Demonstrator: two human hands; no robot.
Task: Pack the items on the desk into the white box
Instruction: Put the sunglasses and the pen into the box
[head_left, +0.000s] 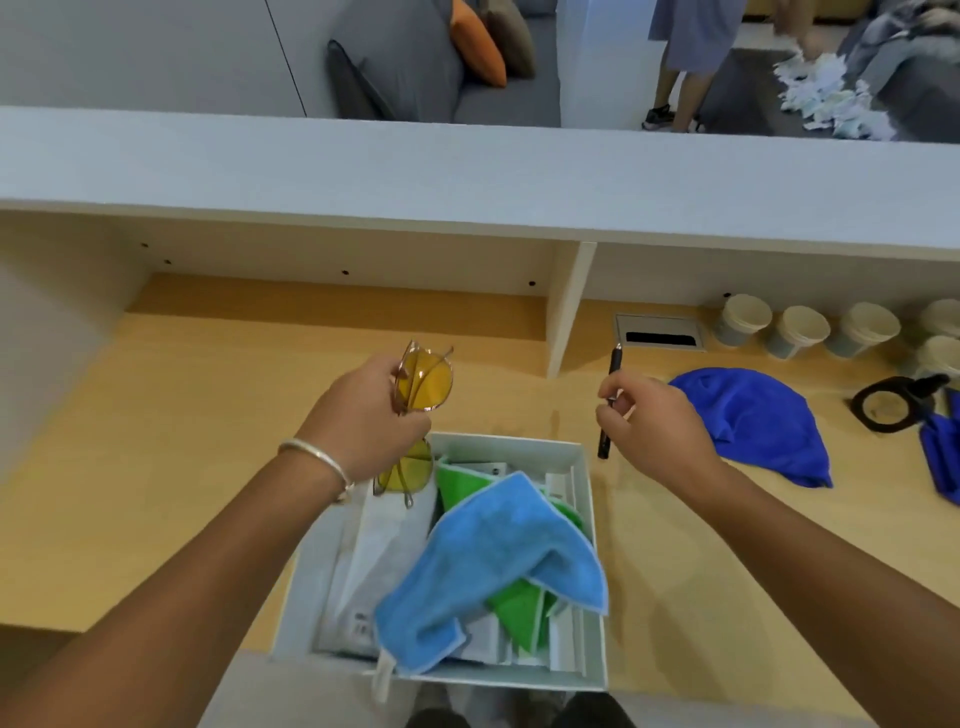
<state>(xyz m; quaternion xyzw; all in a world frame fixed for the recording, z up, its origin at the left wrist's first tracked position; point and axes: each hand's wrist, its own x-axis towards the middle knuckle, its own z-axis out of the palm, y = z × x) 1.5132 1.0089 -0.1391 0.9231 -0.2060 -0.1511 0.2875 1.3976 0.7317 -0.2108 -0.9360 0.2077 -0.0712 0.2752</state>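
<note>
We find the white box at the near edge of the wooden desk, between our two forearms. It is a shallow, square, open-topped container. Inside it lie white paper packets, a green cloth and, draped on top, a light blue cloth whose near corner hangs over the box's near wall.

Our left hand is held above the far left corner of the box. Its fingers are curled around yellow-lensed glasses; one pair shows above the fist, and a second yellow lens shows below it, just over the box. We cannot tell whether these are two pairs or one.

Our right hand is raised above the desk, just right of the box's far right corner. Its thumb and fingers pinch a black pen, held nearly upright with its lower tip close to the desk.

On the desk to the right lies a dark blue cloth; farther right is a black magnifying glass. Several pale cups stand along the far right edge.
</note>
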